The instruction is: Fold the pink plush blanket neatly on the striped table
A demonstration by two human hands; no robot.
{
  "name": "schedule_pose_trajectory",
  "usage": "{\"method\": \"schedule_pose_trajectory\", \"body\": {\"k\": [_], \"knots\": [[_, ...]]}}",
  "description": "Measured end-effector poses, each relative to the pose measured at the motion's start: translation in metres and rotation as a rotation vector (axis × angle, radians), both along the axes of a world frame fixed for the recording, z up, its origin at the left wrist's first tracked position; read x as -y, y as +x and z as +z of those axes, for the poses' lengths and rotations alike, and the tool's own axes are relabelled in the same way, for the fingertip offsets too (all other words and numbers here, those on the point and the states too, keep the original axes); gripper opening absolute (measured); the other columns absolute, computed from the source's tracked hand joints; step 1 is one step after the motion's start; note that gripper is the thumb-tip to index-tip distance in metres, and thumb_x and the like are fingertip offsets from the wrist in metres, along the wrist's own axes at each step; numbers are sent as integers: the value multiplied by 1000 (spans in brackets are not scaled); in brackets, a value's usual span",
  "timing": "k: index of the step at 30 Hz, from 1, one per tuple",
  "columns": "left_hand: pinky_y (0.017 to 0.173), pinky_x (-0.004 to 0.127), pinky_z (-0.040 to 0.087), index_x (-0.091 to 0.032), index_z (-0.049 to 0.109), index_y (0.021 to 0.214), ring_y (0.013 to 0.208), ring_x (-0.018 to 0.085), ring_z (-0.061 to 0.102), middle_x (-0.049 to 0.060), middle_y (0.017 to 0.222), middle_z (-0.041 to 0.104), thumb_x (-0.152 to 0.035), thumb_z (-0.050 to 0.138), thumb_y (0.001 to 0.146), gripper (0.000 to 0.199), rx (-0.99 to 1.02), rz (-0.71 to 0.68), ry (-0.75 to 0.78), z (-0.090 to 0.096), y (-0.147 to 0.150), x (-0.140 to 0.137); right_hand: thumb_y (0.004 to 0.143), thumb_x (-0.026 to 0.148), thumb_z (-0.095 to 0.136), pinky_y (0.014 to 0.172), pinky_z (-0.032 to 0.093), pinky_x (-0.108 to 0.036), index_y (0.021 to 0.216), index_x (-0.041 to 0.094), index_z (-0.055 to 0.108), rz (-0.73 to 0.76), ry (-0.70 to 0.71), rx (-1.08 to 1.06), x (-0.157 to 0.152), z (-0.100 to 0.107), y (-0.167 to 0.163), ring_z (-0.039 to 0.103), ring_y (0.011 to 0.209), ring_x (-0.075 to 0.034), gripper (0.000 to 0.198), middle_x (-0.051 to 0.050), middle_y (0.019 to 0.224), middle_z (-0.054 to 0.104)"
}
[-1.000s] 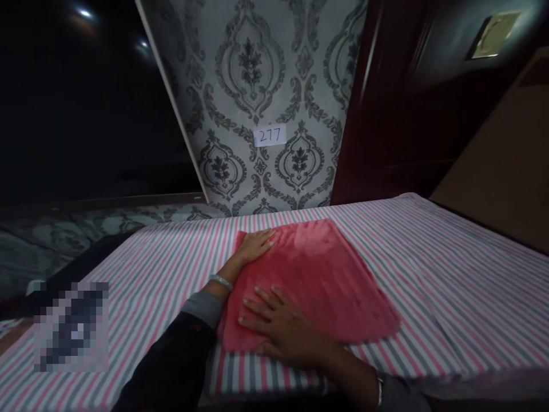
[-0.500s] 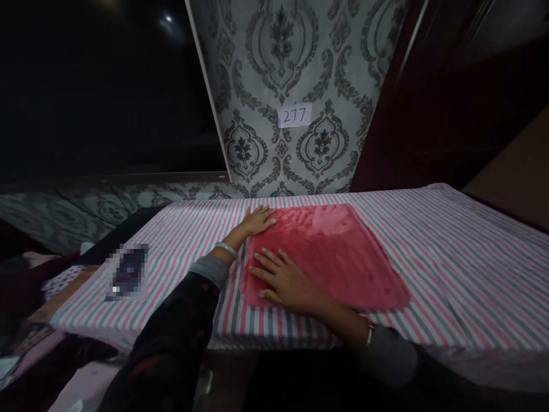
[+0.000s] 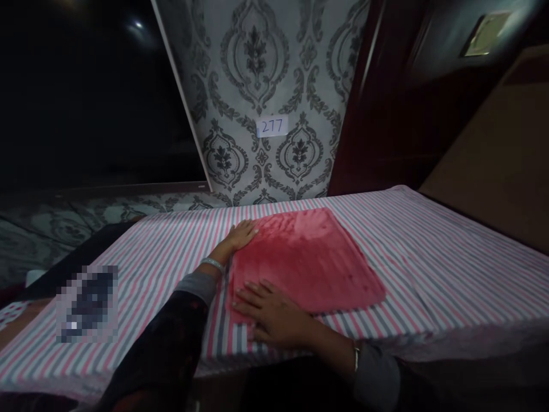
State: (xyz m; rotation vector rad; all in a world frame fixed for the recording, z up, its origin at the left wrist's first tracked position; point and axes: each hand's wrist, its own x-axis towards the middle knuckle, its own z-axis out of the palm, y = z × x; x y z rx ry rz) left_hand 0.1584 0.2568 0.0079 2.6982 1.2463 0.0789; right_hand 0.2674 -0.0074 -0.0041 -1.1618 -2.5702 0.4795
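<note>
A folded red plush cloth, soft and slightly shiny, lies flat on the striped tablecloth. Over its far left corner rests my left hand, fingers spread and a bracelet on the wrist. My right hand lies palm down on the near left part of the cloth, its fingers apart and pointing left. Neither hand grasps anything. Layers show along the cloth's right edge. The near left corner is partly hidden under my right hand.
A pixelated dark object lies at the left of the table. A large black screen hangs behind on the left. Patterned wallpaper bears a paper label reading 277. A brown panel stands at the right, beside a dark red surface.
The view has turned to the right, so things appear further left. My right hand has slid toward the near edge of the cloth. My left hand stays at the far left corner.
</note>
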Motion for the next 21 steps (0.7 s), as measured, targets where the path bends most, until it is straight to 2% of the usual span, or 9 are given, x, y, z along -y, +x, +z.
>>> {"method": "schedule_pose_trajectory", "body": {"k": [2,4,7,9,11,14,18,21], "knots": [[118,63,14,-24,35,154,152,33,20,13,163,27,-57,27,99,65,-27,5,14,14,4,4,100,56,47,124,11,-43,157,30,28,12,20,-30,8,7,11,17,152,-19,66,-2,164,26],[119,63,7,-24,35,154,153,32,15,13,164,23,-59,28,98,66,-30,-14,48,29,14,12,100,56,46,124,12,-43,157,30,31,-46,55,-31,12,16,31,20,151,-19,64,-2,162,31],[122,56,5,-31,30,156,154,26,11,5,166,21,-59,24,99,64,-8,-162,61,46,45,30,101,53,47,123,11,-53,155,30,36,-232,139,30,13,26,69,15,152,-24,60,-5,161,34],[122,54,7,-35,28,156,154,23,13,1,166,21,-58,21,100,61,13,-283,22,49,71,42,100,53,48,121,9,-57,154,30,38,-302,173,81,11,27,91,10,153,-27,59,-5,162,31],[122,55,8,-36,27,156,154,23,13,1,167,20,-57,21,101,60,17,-333,-18,45,96,51,99,55,49,121,9,-60,154,30,38,-314,166,122,10,23,105,9,153,-29,61,-6,164,26],[122,59,5,-33,28,156,154,27,13,5,167,19,-56,28,100,61,-11,-307,-19,29,121,57,97,56,52,121,10,-59,155,31,35,-312,115,139,13,10,112,8,153,-29,65,-5,166,19],[120,62,4,-31,28,156,154,28,11,6,167,17,-55,28,101,61,-33,-280,9,12,128,57,98,53,51,122,10,-57,157,33,27,-322,84,81,23,-8,108,6,153,-27,67,-4,166,16],[121,61,5,-28,26,157,154,27,9,7,167,15,-54,26,101,62,-70,-276,2,12,125,55,98,58,49,122,11,-56,158,33,27,-305,37,17,36,-14,106,9,153,-27,69,-5,166,20]]}}
